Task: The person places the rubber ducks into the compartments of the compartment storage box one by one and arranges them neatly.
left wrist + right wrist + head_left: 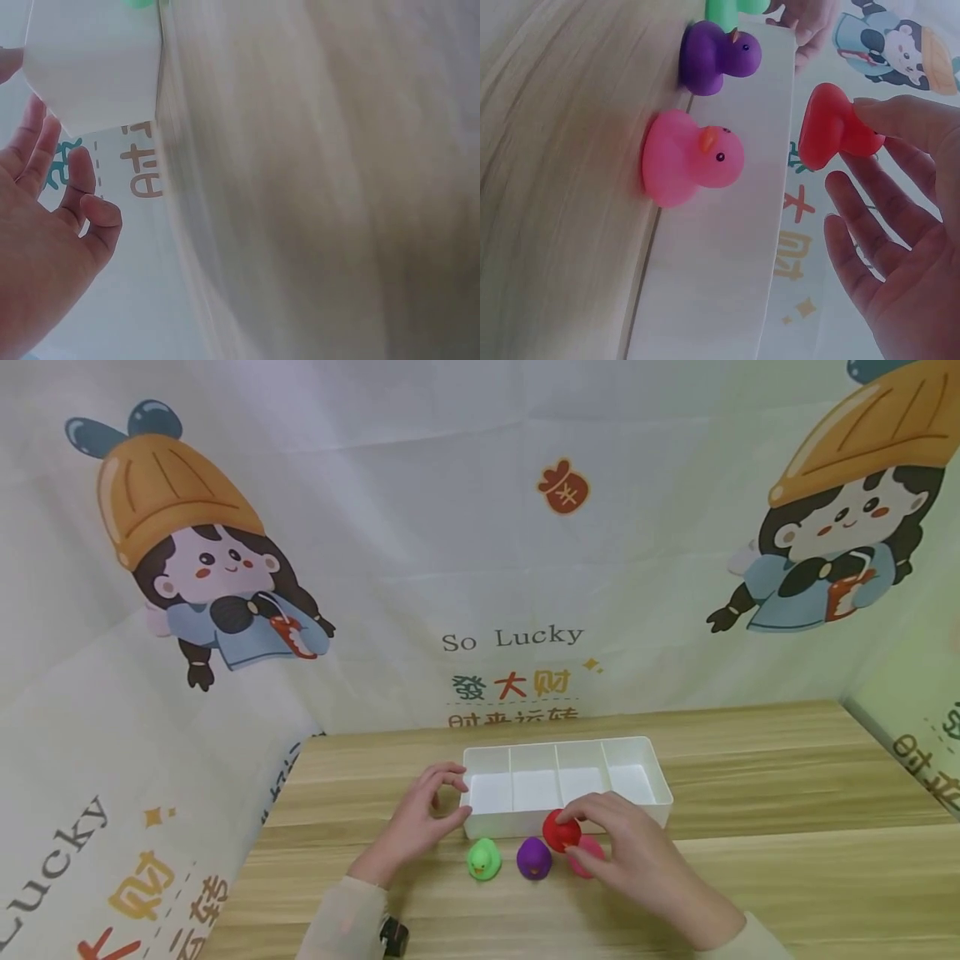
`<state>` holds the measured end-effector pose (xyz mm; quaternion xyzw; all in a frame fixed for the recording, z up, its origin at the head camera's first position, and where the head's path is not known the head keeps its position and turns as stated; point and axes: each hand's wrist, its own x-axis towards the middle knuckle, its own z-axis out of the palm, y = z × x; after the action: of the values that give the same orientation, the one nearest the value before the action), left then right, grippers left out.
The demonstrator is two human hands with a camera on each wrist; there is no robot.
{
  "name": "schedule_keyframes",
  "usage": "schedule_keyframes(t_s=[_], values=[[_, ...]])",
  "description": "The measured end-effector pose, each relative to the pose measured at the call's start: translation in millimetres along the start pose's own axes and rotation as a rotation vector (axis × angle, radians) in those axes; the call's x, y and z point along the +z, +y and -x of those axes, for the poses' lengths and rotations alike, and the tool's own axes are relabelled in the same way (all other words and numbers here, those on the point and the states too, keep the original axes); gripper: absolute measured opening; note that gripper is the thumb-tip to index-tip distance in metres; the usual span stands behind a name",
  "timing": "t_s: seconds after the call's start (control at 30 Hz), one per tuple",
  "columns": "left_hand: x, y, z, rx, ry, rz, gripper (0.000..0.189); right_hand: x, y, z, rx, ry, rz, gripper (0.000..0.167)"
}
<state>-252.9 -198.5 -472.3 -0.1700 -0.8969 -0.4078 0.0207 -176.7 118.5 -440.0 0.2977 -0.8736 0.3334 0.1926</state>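
My right hand (633, 852) pinches a red rubber duck (829, 127) between thumb and fingers. The duck is raised off the table, in front of a long white box (566, 822) split into compartments. My left hand (422, 817) is at the box's left end, thumb and fingertips spread along the end wall, right at the rim in the left wrist view. On the table before the box sit a green duck (483, 860), a purple duck (534, 860) and a pink duck (686, 161). In the head view my right hand partly hides the pink one.
The wood-grain table (787, 777) ends at a pale printed cloth (420, 543) hanging behind it and at both sides. A small black object (393, 937) shows beside the left sleeve.
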Motion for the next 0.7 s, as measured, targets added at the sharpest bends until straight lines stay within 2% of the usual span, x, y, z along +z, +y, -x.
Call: schedule_keyframes(t_s=[0.33,0.7], values=[[-0.4,-1.3,-1.2,-0.008,0.009,0.017,0.024,3.7,2.2,-9.7,-0.036,-0.019,-0.044,0.034],[3.2,1.4,-1.0,0.01,0.022,0.047,0.023,6.7,3.3,-20.2,-0.037,-0.034,0.007,0.035]])
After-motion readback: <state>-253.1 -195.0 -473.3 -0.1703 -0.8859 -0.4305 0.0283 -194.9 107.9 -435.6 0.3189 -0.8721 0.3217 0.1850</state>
